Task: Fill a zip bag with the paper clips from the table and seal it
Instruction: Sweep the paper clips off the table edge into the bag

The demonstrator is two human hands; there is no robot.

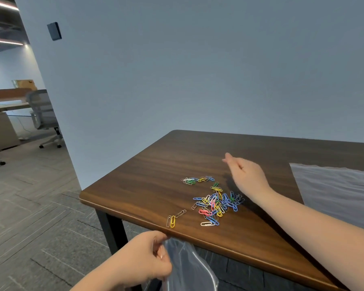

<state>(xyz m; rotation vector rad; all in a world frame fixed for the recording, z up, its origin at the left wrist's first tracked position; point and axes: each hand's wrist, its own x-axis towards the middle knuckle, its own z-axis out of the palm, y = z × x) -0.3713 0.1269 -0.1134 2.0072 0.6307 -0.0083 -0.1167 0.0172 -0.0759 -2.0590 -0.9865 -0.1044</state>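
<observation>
A heap of coloured paper clips (216,203) lies on the brown wooden table (156,175) near its front edge. A smaller row of clips (197,179) sits behind it, and a few loose clips (173,219) rest right at the edge. My left hand (143,259) grips the rim of a clear zip bag (189,267), holding it just below the table edge, under the loose clips. My right hand (245,174) hovers edge-on above the table, beyond and to the right of the heap, fingers stretched out together and holding nothing.
More clear plastic bags (334,190) lie flat on the table's right side. A grey wall stands directly behind the table. To the left, carpeted floor leads to an office chair (43,116) and a desk.
</observation>
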